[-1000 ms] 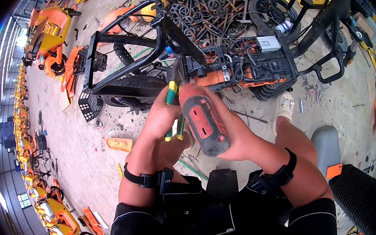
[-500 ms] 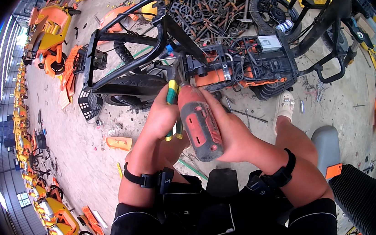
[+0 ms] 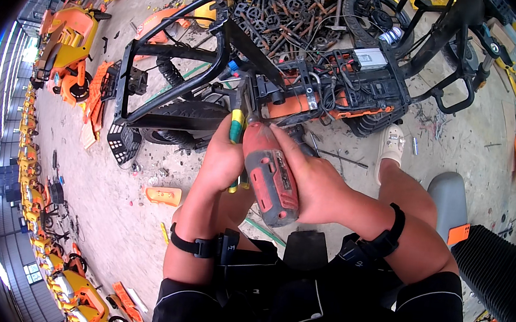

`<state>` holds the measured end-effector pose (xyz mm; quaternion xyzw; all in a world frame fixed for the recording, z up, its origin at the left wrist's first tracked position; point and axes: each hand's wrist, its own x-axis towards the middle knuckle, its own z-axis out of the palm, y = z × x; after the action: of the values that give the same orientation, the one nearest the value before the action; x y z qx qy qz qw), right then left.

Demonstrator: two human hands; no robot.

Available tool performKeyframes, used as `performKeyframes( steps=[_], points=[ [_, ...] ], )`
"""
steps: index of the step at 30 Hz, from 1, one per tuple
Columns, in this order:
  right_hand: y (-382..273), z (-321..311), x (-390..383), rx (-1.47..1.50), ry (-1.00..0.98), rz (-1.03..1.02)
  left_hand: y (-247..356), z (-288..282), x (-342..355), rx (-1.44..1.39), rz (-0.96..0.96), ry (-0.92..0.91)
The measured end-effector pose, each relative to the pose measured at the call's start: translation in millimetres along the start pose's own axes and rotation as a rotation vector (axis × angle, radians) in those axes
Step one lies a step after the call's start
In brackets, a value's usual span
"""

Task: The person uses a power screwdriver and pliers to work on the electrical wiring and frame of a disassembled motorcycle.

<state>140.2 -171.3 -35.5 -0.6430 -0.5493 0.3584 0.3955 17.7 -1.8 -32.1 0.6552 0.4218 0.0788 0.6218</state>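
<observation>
My left hand (image 3: 218,164) is closed around pliers with green and yellow handles (image 3: 236,126). Their jaws reach up to the middle of a stripped electric scooter, beside its black tubular frame (image 3: 251,55). In my right hand (image 3: 321,186) is a red and black cordless power driver (image 3: 269,178), its nose pointing up at the same spot, just right of the pliers. The two tools sit close together, and the driver's body covers part of the pliers' handles. What the jaws and the driver's tip touch is too small to make out.
Exposed wiring and an orange body section (image 3: 295,105) lie along the scooter. Behind it is a heap of rusty metal parts (image 3: 280,12). A grey seat (image 3: 449,197) with an orange phone-like object (image 3: 458,234) is at my right. An orange piece (image 3: 163,196) lies on the floor.
The driver has shifted slightly down, its rear end swinging a little to the left, so more of its nose shows. My left hand and the pliers have hardly moved.
</observation>
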Motion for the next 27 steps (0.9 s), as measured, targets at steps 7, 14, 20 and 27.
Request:
performKeyframes(
  steps=[7, 14, 20, 27],
  points=[
    [-1.5, -1.3, -0.3, -0.046, -0.015, 0.014, 4.0, 3.8, -5.1, 0.029, 0.046, 0.026],
    [-0.6, -2.5, -1.9, -0.097, -0.009, -0.016, -2.8, 1.1, -2.7, 0.000, 0.074, 0.007],
    [-1.4, -4.4, -2.4, -0.107, -0.014, -0.013, -1.2, 2.6, -4.8, 0.040, 0.111, 0.015],
    [0.4, -2.4, -3.5, -0.132, 0.005, -0.027, 1.4, 3.5, -6.5, 0.080, 0.077, 0.017]
  ],
)
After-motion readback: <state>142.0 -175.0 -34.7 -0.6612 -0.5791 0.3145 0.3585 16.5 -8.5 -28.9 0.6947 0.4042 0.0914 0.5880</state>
